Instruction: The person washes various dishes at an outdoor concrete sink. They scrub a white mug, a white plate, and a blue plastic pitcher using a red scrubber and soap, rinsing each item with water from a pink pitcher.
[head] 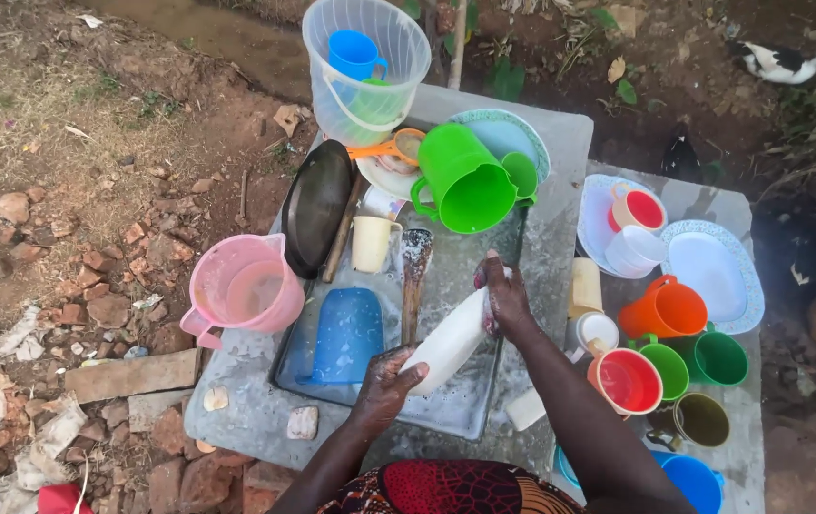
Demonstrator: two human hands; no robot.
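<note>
Gripping a white plate (452,338) at both ends, the person holds it tilted over the shallow metal tray (470,405) at the middle of the counter (560,143). The left hand (384,385) clamps the near rim, thumb on top, fingers underneath; the right hand (503,300) closes over the far rim, seemingly pressing something small against it, though what it is cannot be made out. Both grips are wrapped on the plate, neither slack.

That plate looks wet and soapy, so I judge it slick, stiff and light; whether it would chip if dropped is unclear. Opposite rims, as now, look the safest hold.

Just left of it a wooden spoon (414,276) lies in the tray, beside an upturned blue cup (346,333). Further left stands a pink jug (241,286); at the far side, a dark pan (315,205), a cream mug (373,243), a big green jug (465,181) and a clear bucket (370,62). To the right sit a red cup (627,381), an orange jug (665,309), green cups (720,357) and white plates (712,271).
</note>
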